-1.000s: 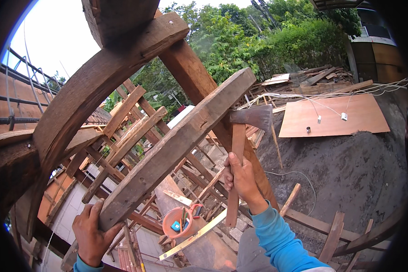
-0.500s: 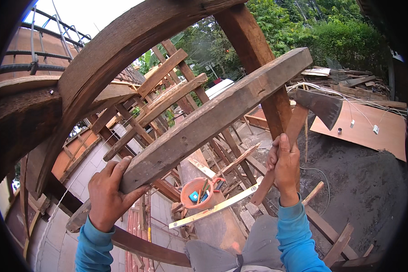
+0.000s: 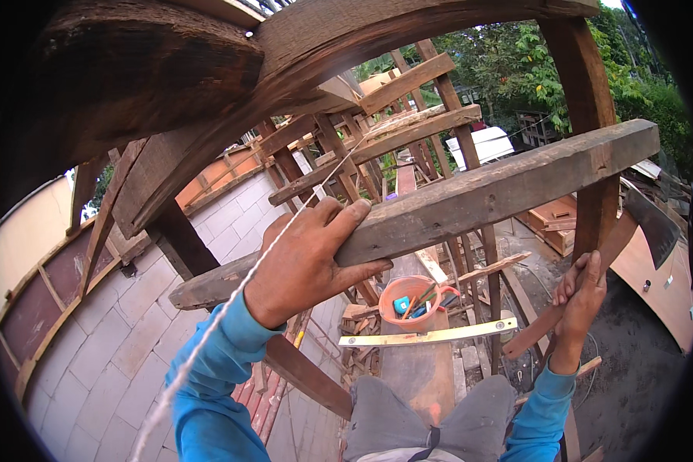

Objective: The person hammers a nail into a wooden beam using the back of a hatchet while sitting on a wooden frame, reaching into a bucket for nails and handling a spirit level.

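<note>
My left hand [image 3: 304, 258] is clasped over a rough wooden beam [image 3: 477, 200] toward its lower left end, with the thumb along the near face. The beam slants up to the right, and its far end overlaps an upright post [image 3: 585, 85]. In my right hand [image 3: 581, 300] is a hatchet [image 3: 535, 331], gripped around its wooden handle below the beam's right part. The dark blade points up and right, away from the beam. A white string [image 3: 181, 377] runs taut in front of my left wrist.
Below the beam, an orange bucket [image 3: 406, 323] holds hand tools, beside a yellow spirit level [image 3: 431, 335] on a plank [image 3: 408, 369]. A curved timber [image 3: 346, 42] crosses overhead. At left stands a grey block wall [image 3: 108, 369]; several timber frames rise behind.
The view has swung left, so beam and hands appear farther right, and the string now crosses before my left arm. Both hands keep their holds on the beam and the hatchet.
</note>
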Motion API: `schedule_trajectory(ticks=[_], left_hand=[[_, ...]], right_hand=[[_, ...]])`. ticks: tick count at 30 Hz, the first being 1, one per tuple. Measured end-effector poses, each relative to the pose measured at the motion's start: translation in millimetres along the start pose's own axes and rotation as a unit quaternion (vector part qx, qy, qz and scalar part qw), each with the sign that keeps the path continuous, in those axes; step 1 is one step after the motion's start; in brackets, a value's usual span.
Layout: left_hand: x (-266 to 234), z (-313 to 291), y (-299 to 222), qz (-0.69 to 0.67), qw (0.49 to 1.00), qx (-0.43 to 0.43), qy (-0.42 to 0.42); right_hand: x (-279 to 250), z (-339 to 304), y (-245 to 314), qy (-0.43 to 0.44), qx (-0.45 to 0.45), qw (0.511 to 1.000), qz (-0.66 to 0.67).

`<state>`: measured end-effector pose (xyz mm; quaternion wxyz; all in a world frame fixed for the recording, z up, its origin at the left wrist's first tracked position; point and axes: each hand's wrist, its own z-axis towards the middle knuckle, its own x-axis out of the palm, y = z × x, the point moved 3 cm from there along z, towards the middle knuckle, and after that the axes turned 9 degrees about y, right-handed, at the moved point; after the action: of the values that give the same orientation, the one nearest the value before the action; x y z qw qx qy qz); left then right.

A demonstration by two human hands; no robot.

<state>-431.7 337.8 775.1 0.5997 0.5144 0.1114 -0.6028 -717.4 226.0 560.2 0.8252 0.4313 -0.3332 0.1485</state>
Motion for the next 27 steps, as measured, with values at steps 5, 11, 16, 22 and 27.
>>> schedule_trajectory(ticks=[5,11,16,22,27], left_hand=[[-3.5,-0.3,-3.1,0.008,1.0,0.008,-0.011],[-1.0,0.7,-0.6,0.005,1.0,0.012,-0.01],[-1.8,-0.5,-0.5,0.009,1.0,-0.001,0.002],[-2.3,0.2,-2.1,0.007,1.0,0.004,-0.012],[0.2,-0.7,-1.4,-0.006,1.0,0.005,-0.02]], right_hand=[[3.7,-4.2,-3.5,-0.006,0.023,1.0,-0.008],[6.2,-6.9,-9.3,0.011,0.021,1.0,-0.012],[14.9,-20.3,-20.0,0.016,0.057,0.998,0.0],[12.4,-63.0,-80.4,0.212,0.079,0.963,-0.145],[43.1,-86.2,-99.0,0.38,0.015,0.86,-0.339]])
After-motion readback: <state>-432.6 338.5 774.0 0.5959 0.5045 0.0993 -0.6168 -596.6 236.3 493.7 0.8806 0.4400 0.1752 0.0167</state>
